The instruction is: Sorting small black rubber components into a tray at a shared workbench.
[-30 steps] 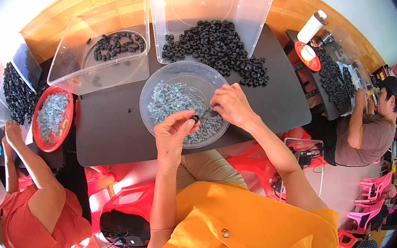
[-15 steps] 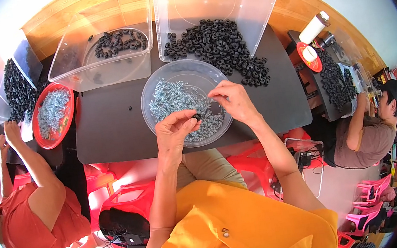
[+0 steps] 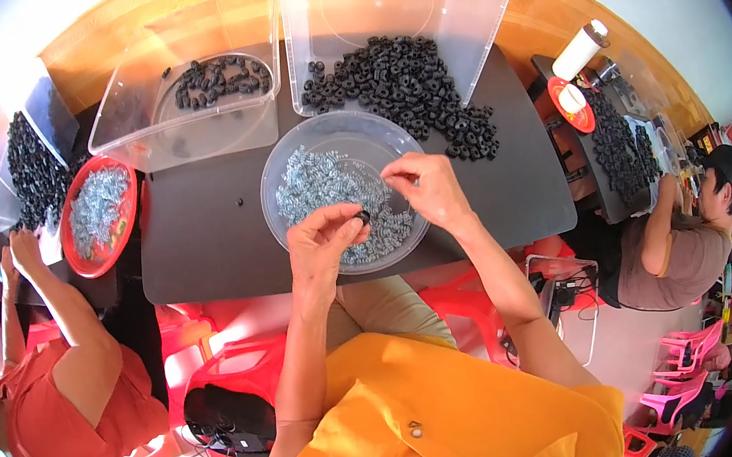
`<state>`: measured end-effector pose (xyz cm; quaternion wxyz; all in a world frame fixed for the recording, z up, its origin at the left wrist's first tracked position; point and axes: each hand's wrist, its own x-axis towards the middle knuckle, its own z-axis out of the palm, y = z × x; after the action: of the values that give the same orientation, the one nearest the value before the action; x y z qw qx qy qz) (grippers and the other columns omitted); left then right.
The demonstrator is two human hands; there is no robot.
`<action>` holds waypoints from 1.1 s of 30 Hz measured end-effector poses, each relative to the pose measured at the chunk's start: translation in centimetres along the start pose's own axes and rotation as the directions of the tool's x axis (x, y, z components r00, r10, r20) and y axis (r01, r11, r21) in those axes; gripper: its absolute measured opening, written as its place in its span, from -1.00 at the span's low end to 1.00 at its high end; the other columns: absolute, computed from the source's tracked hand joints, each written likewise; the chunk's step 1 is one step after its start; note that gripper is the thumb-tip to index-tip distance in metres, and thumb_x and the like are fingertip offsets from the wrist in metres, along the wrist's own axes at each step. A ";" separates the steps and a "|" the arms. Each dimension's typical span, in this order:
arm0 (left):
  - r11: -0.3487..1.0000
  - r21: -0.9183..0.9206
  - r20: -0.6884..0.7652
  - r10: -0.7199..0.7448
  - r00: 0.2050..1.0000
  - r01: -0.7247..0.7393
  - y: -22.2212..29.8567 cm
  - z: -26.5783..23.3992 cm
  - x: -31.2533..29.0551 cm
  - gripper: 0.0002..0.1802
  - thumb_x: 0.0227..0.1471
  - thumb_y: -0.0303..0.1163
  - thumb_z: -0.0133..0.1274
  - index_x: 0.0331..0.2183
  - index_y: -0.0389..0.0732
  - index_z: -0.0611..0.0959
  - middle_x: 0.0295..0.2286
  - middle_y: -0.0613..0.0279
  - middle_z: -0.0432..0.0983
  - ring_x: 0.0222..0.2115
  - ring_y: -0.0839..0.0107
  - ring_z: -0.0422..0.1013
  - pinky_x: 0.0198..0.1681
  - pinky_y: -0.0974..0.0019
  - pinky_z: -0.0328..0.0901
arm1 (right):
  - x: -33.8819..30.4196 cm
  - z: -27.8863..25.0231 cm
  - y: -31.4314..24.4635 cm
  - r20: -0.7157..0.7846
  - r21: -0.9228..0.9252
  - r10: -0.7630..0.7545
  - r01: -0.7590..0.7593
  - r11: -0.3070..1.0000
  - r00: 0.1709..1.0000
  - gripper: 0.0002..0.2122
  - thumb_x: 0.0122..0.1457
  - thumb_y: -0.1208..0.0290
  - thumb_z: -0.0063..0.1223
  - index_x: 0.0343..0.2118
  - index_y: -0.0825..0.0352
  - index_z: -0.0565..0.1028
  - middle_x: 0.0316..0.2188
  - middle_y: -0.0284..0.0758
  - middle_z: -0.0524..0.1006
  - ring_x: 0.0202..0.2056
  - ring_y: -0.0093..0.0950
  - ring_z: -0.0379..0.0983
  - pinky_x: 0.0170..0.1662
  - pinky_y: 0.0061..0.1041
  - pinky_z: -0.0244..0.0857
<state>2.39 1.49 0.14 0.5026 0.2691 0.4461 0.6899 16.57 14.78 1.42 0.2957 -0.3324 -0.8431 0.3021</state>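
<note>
My left hand [image 3: 322, 245] is closed in a pinch around a small round black plastic piece [image 3: 364, 217], held over the near side of a clear round bowl [image 3: 372, 132]. Inside the bowl lie many small, pale bluish-grey coil springs [image 3: 313, 180]. My right hand [image 3: 434, 188] is above the bowl's right side, thumb and fingertips pressed together. Whatever is between them is too small to make out. The two hands are a short distance apart. Beyond the bowl, a heap of black ring-shaped pieces [image 3: 393, 79] spills from a tipped clear bin [image 3: 482, 18] onto the dark table.
At the back left of the table [image 3: 203, 239] a second clear bin [image 3: 218, 137] holds some black pieces. One black piece [image 3: 240, 202] lies alone. People work at side tables, left [image 3: 74, 383] and right [image 3: 680, 258]. A red tray [image 3: 76, 250] of springs is at left.
My right hand has shifted very slightly, fingertips still together. The left hand keeps its pinch on the black piece in the same place.
</note>
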 end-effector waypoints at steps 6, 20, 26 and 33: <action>0.993 0.117 -0.019 0.020 1.000 -0.017 0.1 0.2 1.1 -0.76 -0.05 -0.63 0.01 -0.24 -0.32 0.59 -0.41 0.27 0.46 -0.44 0.58 0.39 -0.34 0.52 0.31 | -0.7 -0.7 -1.7 0.133 0.628 0.213 -0.248 0.738 0.968 -0.91 -0.01 0.64 0.10 -0.40 0.45 0.53 -0.44 -0.34 0.55 -0.39 -0.64 0.45 -0.30 -0.68 0.33; 0.994 0.042 0.031 0.099 0.995 -0.100 0.2 0.6 1.2 -0.67 -0.15 -0.70 0.06 -0.23 -0.34 0.55 -0.32 0.20 0.47 -0.33 0.50 0.43 -0.23 0.45 0.36 | -1.6 -0.2 -3.7 0.018 0.606 0.042 -0.044 0.794 0.999 -0.90 -0.01 0.68 0.05 -0.39 0.46 0.52 -0.47 -0.35 0.51 -0.37 -0.60 0.45 -0.26 -0.65 0.34; 0.969 0.180 0.046 0.166 0.985 -0.172 0.2 0.8 1.0 -0.67 -0.16 -0.72 0.06 -0.24 -0.34 0.54 -0.34 0.22 0.50 -0.34 0.52 0.43 -0.25 0.47 0.34 | -1.8 -0.4 -4.5 -0.047 0.420 -0.028 0.045 0.906 0.999 -0.91 -0.04 0.66 0.09 -0.42 0.41 0.54 -0.48 -0.31 0.52 -0.44 -0.58 0.46 -0.34 -0.62 0.34; 0.971 0.199 -0.007 0.135 0.991 -0.131 -0.4 0.6 0.9 -0.67 -0.17 -0.74 0.07 -0.25 -0.31 0.55 -0.36 0.24 0.51 -0.32 0.51 0.43 -0.25 0.48 0.33 | -1.8 -0.3 -5.1 -0.049 0.325 -0.020 0.035 0.945 0.999 -0.91 -0.09 0.68 0.13 -0.48 0.42 0.48 -0.51 -0.34 0.52 -0.46 -0.57 0.46 -0.33 -0.62 0.34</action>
<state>2.71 2.60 -0.01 0.4214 0.3399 0.4986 0.6770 15.92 10.55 4.68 0.3696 -0.2738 -0.7793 0.4255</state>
